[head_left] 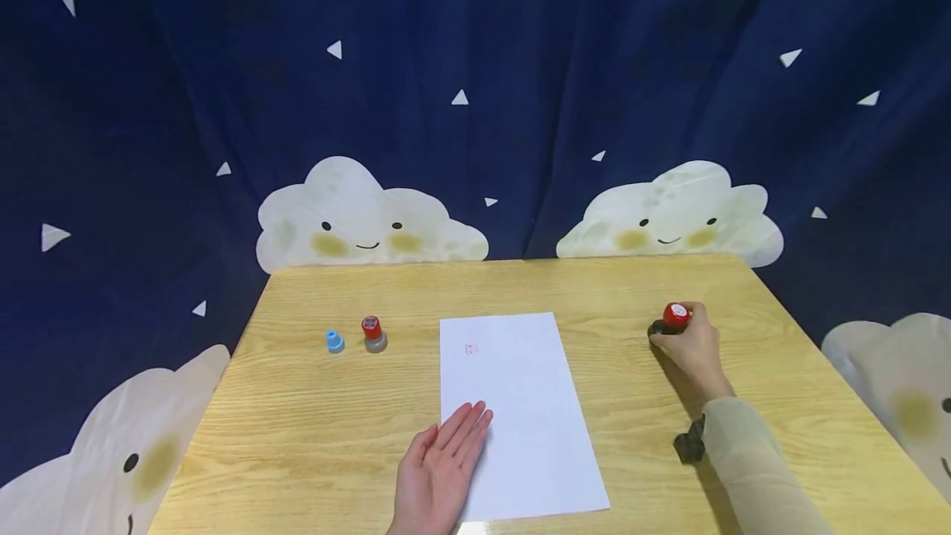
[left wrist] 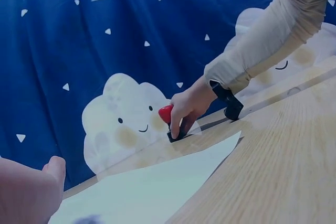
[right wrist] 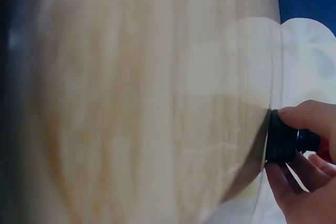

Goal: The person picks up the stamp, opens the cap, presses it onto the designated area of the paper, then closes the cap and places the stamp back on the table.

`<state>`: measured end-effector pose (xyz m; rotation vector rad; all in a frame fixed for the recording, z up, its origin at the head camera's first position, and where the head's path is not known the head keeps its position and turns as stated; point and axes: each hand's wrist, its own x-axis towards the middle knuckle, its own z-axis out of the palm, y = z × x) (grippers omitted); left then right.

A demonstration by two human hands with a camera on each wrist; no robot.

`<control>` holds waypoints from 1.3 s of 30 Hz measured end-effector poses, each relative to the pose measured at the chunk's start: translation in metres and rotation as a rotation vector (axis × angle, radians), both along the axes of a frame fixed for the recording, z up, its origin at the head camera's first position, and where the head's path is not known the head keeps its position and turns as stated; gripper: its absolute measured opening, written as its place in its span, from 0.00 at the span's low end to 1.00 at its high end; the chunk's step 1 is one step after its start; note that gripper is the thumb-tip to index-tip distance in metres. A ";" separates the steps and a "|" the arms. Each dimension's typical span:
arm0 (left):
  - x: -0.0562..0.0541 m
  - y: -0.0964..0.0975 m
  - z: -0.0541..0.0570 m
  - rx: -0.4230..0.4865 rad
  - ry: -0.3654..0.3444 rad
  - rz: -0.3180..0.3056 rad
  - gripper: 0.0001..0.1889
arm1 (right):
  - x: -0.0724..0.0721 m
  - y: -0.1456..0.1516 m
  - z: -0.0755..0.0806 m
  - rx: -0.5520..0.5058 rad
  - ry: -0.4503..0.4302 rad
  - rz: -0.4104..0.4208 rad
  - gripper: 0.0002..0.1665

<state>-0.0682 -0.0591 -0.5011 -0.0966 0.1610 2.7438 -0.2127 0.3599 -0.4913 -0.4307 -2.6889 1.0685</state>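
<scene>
My right hand [head_left: 693, 350] grips a stamp with a round red knob [head_left: 676, 314] and a black base, low at the right side of the table. In the right wrist view, the thumb and fingers pinch the stamp's black base [right wrist: 281, 138] from both sides. My left hand [head_left: 437, 473] lies palm up with straight fingers over the lower left edge of a white sheet of paper [head_left: 523, 419], holding nothing. Near the sheet's top left is a small red stamp print [head_left: 471, 349]. Only part of the left hand [left wrist: 29, 190] shows in the left wrist view.
Left of the paper, a red stamp with a grey base [head_left: 375, 343] stands beside a small light blue cone-shaped piece [head_left: 335, 343]. The wooden table [head_left: 319, 436] ends at a dark blue curtain [head_left: 513, 48] with clouds and white triangles. A black device [head_left: 690, 441] sits at the right wrist.
</scene>
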 end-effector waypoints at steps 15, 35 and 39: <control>0.000 -0.004 0.000 -0.043 -0.043 0.019 0.31 | 0.000 0.007 -0.019 -0.149 0.002 -0.046 0.49; 0.000 -0.006 -0.001 -0.036 -0.109 0.049 0.29 | 0.023 -0.040 0.054 -0.065 0.390 -0.164 0.48; -0.003 -0.009 0.000 -0.035 -0.099 0.052 0.28 | 0.024 -0.074 0.070 -0.076 0.575 -0.088 0.39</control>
